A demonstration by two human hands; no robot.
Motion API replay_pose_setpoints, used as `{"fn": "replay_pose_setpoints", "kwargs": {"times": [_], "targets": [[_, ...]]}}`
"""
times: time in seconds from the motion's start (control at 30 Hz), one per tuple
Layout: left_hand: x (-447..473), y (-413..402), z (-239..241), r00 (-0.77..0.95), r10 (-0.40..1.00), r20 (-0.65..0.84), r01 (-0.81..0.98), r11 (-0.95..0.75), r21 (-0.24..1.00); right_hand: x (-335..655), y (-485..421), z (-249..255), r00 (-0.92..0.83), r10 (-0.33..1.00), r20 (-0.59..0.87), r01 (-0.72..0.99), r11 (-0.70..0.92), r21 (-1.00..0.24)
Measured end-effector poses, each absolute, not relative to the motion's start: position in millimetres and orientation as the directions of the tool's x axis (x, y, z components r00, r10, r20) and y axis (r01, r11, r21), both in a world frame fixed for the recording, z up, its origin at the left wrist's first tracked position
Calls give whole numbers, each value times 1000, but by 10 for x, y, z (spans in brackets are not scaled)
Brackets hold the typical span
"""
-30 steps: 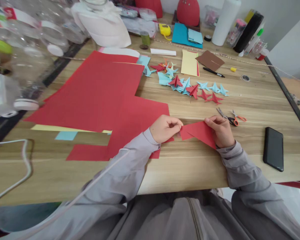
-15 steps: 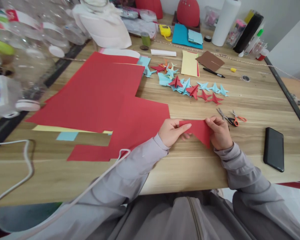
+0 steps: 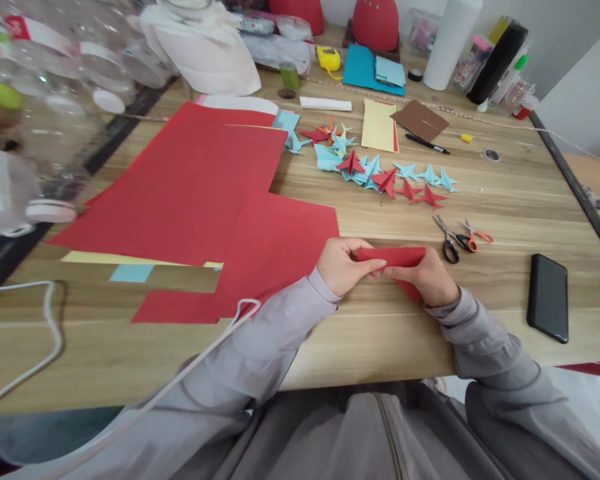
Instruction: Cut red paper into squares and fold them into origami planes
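A folded piece of red paper [image 3: 397, 256] is held up above the front of the table. My left hand [image 3: 345, 267] pinches its left end between thumb and fingers. My right hand [image 3: 429, 277] grips the other end, its thumb reaching left along the lower edge until it almost meets the left thumb. A red corner hangs down below the right thumb. Beside the left hand lie large red paper sheets [image 3: 190, 180]. Beyond the hands sit several small folded paper figures, among them a red one [image 3: 386, 181] and a blue one [image 3: 429, 176].
Black-handled scissors [image 3: 449, 247] and orange scissors [image 3: 477, 233] lie past my right hand; a phone [image 3: 548, 298] is to the right. A white cable [image 3: 190, 367] crosses my left sleeve. Plastic bottles [image 3: 55, 127] crowd the left. A tape measure [image 3: 329, 59] stands at the back.
My right hand has moved slightly left and turned, bringing its thumb close to my left thumb. The red paper now shows a narrower band. The black scissors' handle has come into view.
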State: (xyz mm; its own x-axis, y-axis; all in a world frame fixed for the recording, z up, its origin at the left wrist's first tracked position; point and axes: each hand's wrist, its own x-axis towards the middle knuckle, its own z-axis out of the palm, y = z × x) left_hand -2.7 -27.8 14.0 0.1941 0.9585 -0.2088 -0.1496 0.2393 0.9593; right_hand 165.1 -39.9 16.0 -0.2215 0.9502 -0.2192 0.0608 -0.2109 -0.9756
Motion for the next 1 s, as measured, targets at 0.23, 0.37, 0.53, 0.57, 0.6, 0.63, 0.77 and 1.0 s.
{"fn": "replay_pose_setpoints", "kwargs": {"times": [0.23, 0.37, 0.53, 0.57, 0.6, 0.63, 0.77, 1.0], "targets": [[-74, -238, 202, 97, 973, -208, -168, 222, 960, 1639, -366, 129, -116, 955, -274, -28, -279, -960], [-207, -103, 173, -67, 985, -157, -273, 133, 953, 1695, -313, 98, -53, 960, -275, -149, -280, -948], [-305, 0, 123, -111, 971, -211, -351, 160, 922, 1758, -281, 110, -32, 969, -244, -224, -244, -943], [-301, 0, 121, -97, 972, -212, -344, 168, 924, 1759, -287, 116, -60, 968, -243, -224, -251, -942], [-293, -5, 120, -80, 974, -211, -331, 173, 928, 1756, -296, 122, -89, 966, -244, -212, -257, -943], [-283, -12, 122, -65, 976, -208, -319, 178, 931, 1751, -308, 126, -115, 963, -245, -189, -264, -946], [-221, -60, 129, -75, 976, -203, -352, 164, 922, 1701, -361, 128, -171, 948, -268, -78, -284, -956], [36, -233, 81, -49, 992, -118, -436, 85, 896, 1542, -465, 162, -261, 938, -228, 12, -233, -972]]}}
